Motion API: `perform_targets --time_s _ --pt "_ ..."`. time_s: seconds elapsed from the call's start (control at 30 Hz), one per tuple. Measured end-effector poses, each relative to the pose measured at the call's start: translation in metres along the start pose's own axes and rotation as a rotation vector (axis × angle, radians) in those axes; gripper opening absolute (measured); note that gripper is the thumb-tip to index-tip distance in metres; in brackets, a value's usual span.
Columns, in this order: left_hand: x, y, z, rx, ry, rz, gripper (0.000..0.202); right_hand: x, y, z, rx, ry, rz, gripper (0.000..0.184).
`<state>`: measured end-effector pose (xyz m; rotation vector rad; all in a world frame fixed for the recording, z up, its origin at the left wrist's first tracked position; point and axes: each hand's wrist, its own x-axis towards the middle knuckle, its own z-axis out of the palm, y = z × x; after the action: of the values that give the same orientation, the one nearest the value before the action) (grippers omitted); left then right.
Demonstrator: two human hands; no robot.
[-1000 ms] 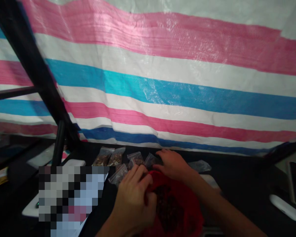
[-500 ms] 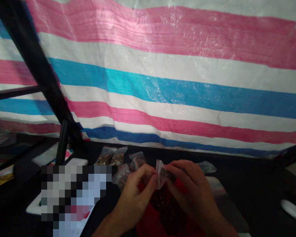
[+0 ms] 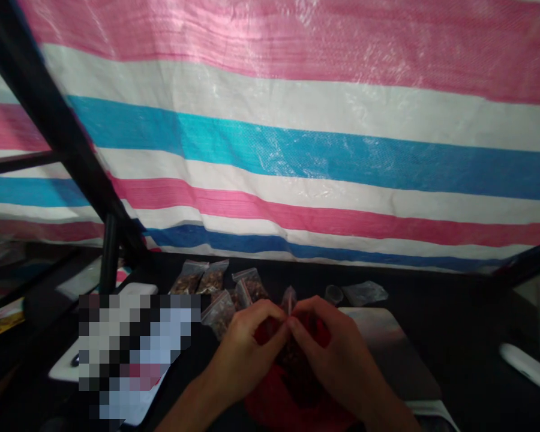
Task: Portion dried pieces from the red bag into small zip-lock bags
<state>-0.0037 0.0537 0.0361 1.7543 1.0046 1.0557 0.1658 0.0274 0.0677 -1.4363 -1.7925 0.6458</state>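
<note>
Striped pink, white and blue tarpaulin hangs behind a black metal strut. Below it runs a dark worktop carrying a flat grey tray. A red container of dark loose matter sits under the left hand and right hand. Brown-filled zip bags lie clustered just beyond the left hand. Small clear zip bag stands upright above the container, its top edge showing, the rest hidden. Fingers of both hands pinch it, tips meeting.
</note>
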Motion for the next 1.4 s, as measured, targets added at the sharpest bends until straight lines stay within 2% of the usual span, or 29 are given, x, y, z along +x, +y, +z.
perform_targets --time_s 0.13,0.33,0.53,0.87,1.0,1.2,1.3,1.4 --pt "0.001 -0.003 0.0 0.044 0.003 0.05 0.013 0.005 0.004 0.001 0.146 -0.066 0.092 0.016" --pt "0.003 -0.003 0.0 0.004 0.013 -0.039 0.016 0.005 0.009 -0.003 0.225 -0.14 0.144 0.015" --pt "0.004 -0.004 0.0 -0.17 -0.131 -0.232 0.015 0.005 0.011 -0.001 0.208 -0.156 0.164 0.011" --pt "0.004 -0.003 0.001 -0.153 -0.165 -0.231 0.026 0.003 0.011 0.001 0.149 -0.134 0.14 0.017" --pt "0.002 -0.001 0.004 -0.115 -0.189 -0.187 0.021 0.002 0.01 0.007 0.095 -0.101 0.152 0.013" --pt "0.0 -0.003 0.003 0.111 -0.018 -0.077 0.023 0.0 0.004 0.006 0.036 0.046 0.115 0.008" --pt "-0.002 -0.005 0.001 0.204 0.042 0.048 0.024 -0.001 0.004 -0.002 -0.019 0.088 0.067 0.01" --pt "-0.004 -0.006 0.001 0.317 0.05 0.25 0.022 -0.001 0.008 -0.01 -0.07 0.103 0.075 0.022"
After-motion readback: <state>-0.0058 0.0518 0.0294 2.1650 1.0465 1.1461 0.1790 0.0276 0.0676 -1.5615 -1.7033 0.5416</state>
